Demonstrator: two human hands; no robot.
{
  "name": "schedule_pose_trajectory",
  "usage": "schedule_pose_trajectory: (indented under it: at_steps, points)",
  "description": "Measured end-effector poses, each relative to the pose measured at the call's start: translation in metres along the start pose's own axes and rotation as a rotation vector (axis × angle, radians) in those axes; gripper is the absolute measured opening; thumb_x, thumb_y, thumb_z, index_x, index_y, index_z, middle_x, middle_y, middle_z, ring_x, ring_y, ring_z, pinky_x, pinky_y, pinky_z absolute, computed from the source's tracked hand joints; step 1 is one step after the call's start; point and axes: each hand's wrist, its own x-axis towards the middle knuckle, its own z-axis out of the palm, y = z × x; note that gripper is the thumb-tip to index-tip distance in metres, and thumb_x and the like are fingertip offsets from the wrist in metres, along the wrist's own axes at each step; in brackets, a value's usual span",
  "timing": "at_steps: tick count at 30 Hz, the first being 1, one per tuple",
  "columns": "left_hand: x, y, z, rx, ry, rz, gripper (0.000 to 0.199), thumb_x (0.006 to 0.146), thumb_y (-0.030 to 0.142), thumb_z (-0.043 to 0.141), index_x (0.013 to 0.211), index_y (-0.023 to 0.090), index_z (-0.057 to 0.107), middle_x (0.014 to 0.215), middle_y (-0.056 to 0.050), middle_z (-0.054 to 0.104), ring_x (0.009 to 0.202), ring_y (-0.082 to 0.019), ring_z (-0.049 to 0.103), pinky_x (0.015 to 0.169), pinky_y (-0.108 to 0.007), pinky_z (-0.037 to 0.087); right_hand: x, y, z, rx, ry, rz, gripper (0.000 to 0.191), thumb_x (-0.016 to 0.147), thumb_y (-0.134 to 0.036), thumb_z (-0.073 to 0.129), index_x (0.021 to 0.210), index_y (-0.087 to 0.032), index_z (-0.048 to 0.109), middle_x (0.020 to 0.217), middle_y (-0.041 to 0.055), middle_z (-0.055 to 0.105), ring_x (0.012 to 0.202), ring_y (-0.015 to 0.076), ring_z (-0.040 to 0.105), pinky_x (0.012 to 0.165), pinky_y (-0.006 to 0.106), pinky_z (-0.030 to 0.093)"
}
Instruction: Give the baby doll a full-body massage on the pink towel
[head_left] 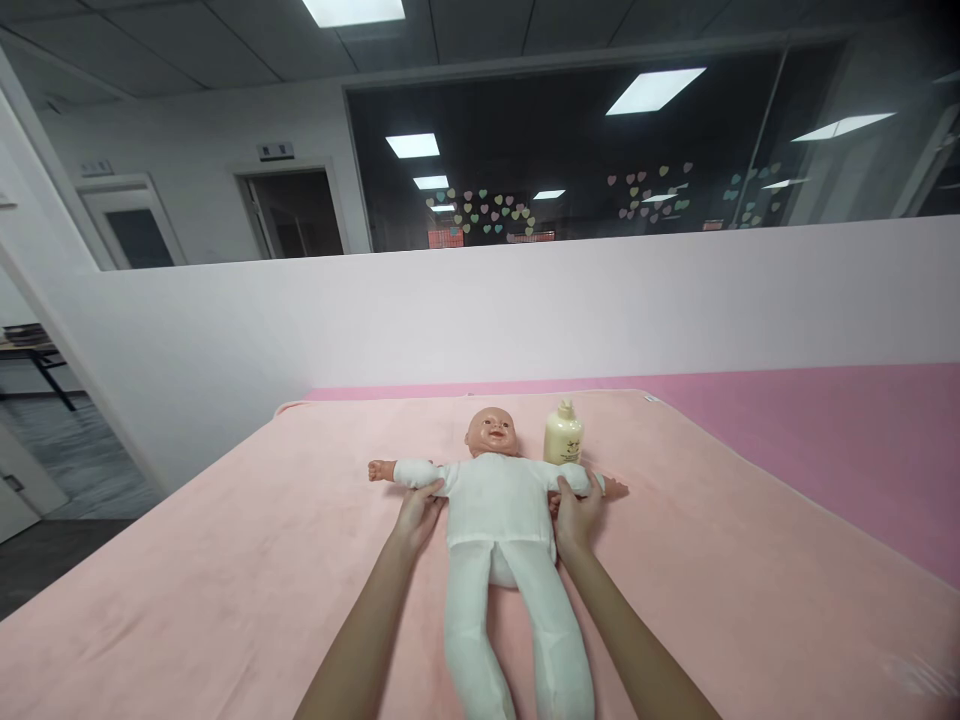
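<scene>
A baby doll (499,500) in a white cloth body and white legs lies on its back, head away from me and arms spread to both sides. My left hand (421,512) is closed on the doll's upper arm at the picture's left, close to the armpit; some of its fingers are hidden beneath. On the other side, my right hand (579,515) pinches the doll's arm on the white sleeve, thumb and fingers around it. Just beyond that arm stands a pale yellow pump bottle (563,436) with dark print, its lower edge covered by the sleeve.
Under the doll spreads a light pink blanket (225,560), over a darker pink surface (847,450) that shows at right. A low white wall (525,310) rises behind, topped by a window (570,150) with heart stickers. Shelving or a desk (34,350) stands far left.
</scene>
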Motion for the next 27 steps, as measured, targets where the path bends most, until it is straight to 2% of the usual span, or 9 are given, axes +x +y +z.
schedule_pose_trajectory:
  at_steps: [11,27]
  points:
    - [0.0010,-0.0005,-0.0012,0.002,-0.006,0.007,0.038,0.067,-0.003,0.063,0.099,0.016,0.059,0.091,-0.006,0.067,0.091,-0.019,0.064,0.081,-0.027,0.052,0.0015,0.0016,0.0004,0.091,0.003,0.059,0.072,0.068,-0.036,0.062,0.132,-0.018,0.035,0.051,-0.0079,0.048,0.040,0.0131,0.044,0.040,0.026,0.040]
    - [0.0007,0.0002,-0.0005,-0.017,0.001,0.001,0.035,0.068,-0.003,0.062,0.097,0.016,0.059,0.090,-0.006,0.067,0.090,-0.019,0.064,0.079,-0.027,0.052,0.0026,0.0024,-0.0007,0.074,0.013,0.013,0.069,0.067,-0.036,0.064,0.128,-0.019,0.039,0.060,-0.0049,0.054,0.044,0.0139,0.050,0.043,0.027,0.044]
